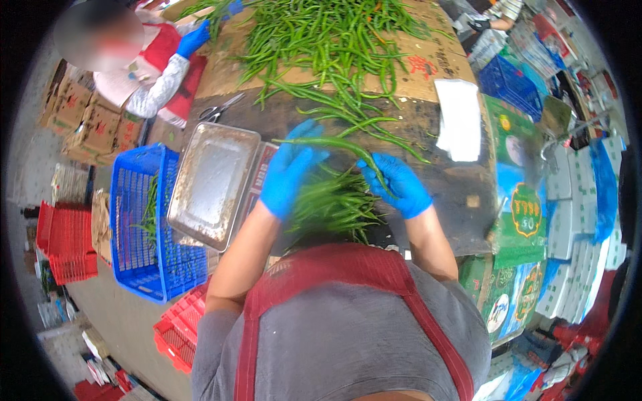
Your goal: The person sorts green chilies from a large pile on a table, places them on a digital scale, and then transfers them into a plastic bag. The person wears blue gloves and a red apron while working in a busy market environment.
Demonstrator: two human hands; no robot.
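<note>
My right hand (pixel 396 185), in a blue glove, pinches a long green chili pepper (pixel 340 143) near one end. The pepper's thin far part reaches left across my left hand (pixel 291 167). That hand also wears a blue glove and is smeared by motion, so whether its fingers grip anything cannot be told. Below and between both hands, close to my apron, a bunch of green chili peppers (pixel 332 204) lies blurred. Beyond my hands a large heap of green chili peppers (pixel 328 40) spreads over the cardboard, with some trailing toward me.
Left of my left hand sits a metal tray (pixel 212 180) on a scale, with scissors (pixel 219 109) behind it. A blue crate (pixel 137 220) stands further left. White paper (pixel 459 120) lies at the right. A co-worker's blue-gloved hand (pixel 193 40) is at the far left.
</note>
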